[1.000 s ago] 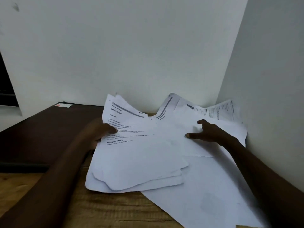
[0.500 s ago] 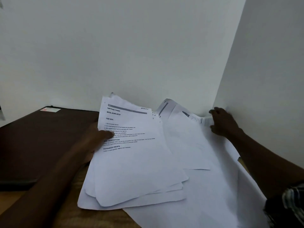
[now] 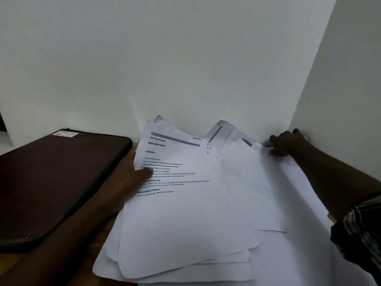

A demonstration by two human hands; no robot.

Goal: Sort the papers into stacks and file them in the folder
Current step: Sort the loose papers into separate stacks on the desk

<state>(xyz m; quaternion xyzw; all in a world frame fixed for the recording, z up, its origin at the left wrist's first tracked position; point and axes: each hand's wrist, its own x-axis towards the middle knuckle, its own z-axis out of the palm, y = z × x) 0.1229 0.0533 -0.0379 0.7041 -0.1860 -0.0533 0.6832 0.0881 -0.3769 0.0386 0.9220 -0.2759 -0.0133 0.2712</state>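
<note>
Folder, dark brown, flat, round-cornered [image 3: 61, 178], lies closed on wooden table [image 3: 10, 262] at left, apparently nothing filed yet; loose white paper sheets [image 3: 288, 254] are spread unsorted from centre to right wall. Left hand [image 3: 132, 178] holds fanned stack of printed white pages [image 3: 181, 223], thumb on top, just beside folder. Right hand [image 3: 286, 145] is bent over far printed sheet [image 3: 253, 147] at wall corner; pinching or merely pressing, cannot tell.

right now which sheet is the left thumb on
The printed top sheet headed INITIAL SCENE SETUP; the left hand pinches its left edge, thumb on the text. Other sheets lie beneath or beside it.
</note>
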